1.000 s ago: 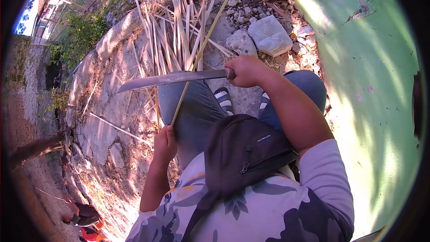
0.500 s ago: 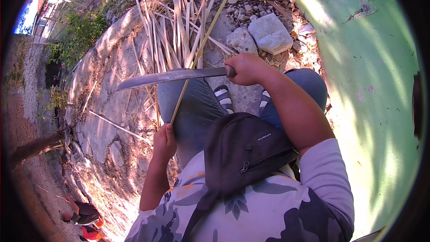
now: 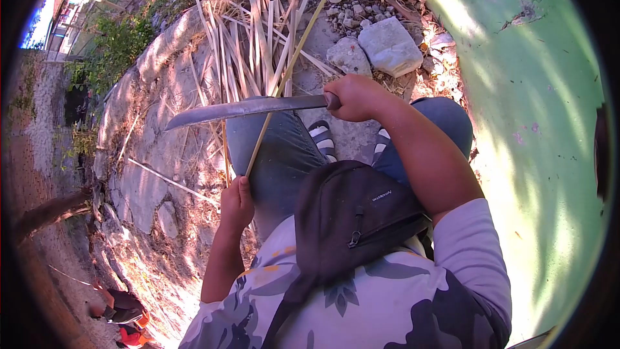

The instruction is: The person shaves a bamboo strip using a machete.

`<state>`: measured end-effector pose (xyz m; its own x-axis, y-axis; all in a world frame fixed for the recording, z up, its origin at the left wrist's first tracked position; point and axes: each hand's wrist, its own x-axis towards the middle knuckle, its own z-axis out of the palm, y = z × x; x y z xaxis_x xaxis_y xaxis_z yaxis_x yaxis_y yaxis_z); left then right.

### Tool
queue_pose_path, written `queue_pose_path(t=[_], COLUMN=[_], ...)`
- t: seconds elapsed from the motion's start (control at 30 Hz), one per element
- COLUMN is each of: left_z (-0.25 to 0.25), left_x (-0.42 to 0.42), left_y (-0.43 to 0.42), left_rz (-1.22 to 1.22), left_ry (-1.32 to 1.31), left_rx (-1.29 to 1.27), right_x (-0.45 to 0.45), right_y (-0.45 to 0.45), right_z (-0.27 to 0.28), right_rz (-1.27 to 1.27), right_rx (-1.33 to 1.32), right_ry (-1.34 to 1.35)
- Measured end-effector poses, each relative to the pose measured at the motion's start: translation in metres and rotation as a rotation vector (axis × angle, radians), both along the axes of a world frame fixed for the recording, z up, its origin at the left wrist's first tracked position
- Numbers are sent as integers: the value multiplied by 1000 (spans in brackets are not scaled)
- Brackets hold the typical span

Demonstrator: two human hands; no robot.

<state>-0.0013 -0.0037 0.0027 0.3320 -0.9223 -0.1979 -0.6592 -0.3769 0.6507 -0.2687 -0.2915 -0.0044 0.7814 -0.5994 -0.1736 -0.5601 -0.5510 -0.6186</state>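
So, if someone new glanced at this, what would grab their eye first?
Probably the long machete, gripped in the right hand and stretching across the middle of the view. It crosses a thin strip that runs down into the left hand. Next might be the heap of pale strips at upper centre and the bright green surface filling the right side.

Cracked grn wall (image 3: 523, 123), sun-dappled

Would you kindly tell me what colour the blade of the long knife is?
The blade is dull grey, seen best in the head view.
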Motion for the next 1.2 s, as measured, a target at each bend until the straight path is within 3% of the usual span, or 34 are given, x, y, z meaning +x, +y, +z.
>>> queue_pose_path(t=[0.47, 0.77, 0.87, 0.97, 1.2], left_z=[-2, 6, 3, 7, 10], left_x=[0, -10, -11, -10, -14], left_y=[0, -2, 0, -1, -1], left_rz=[7, -15, -2, -1, -11], left_ry=[20, -135, -127, -141, -148], left_rx=[-29, -7, -18, 13, 11], right_x=[0, 1, -6, -11, 5], right_y=[0, 8, -11, -12, 12], right_z=[0, 22, -8, 1, 17], right_rz=[-5, 8, -124, -171, -58], right_rx=[-46, -164, -125, -89, -98], right_ry=[-10, 156, -46, -37, 170])
